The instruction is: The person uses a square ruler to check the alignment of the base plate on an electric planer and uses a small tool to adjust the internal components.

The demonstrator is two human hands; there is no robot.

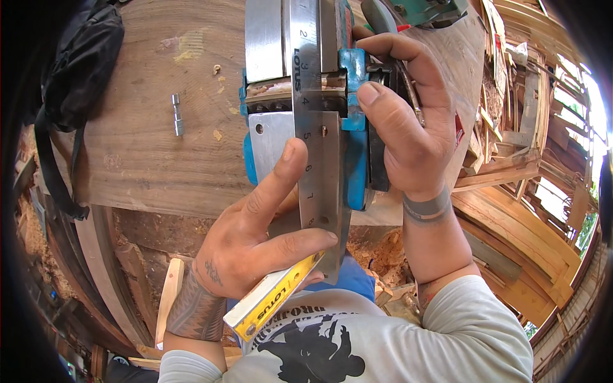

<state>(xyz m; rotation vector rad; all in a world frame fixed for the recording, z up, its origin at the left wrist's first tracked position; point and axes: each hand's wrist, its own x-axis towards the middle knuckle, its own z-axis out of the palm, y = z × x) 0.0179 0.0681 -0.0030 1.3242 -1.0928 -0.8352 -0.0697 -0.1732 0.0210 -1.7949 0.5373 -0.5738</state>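
A steel square [307,127] is lying lengthwise over the upturned blue planer [357,153], its marked blade running from far to near and crossing the cutter slot [268,90] between two metal sole plates. Whether the blade is touching both plates along its length, I cannot tell. The square's yellow and white handle [274,297] is slanting toward the near left, below the thumb.

The left hand [246,246] is grasping the square at its near end, the forefinger pressing along the blade and the thumb stretching across it. The right hand [415,134] is curling at the planer's right side, its thumb and forefinger reaching the blue housing; how firmly it is grasping, I cannot tell.

The planer is resting on a wooden bench [153,159]. To its left a small metal socket [177,115] is lying, and farther left a black bag [86,60] is slumping, its strap hanging toward the near edge. At the far right a green tool [431,11] is sitting on the bench. Beyond the right edge, wood offcuts [504,239] are piling up.
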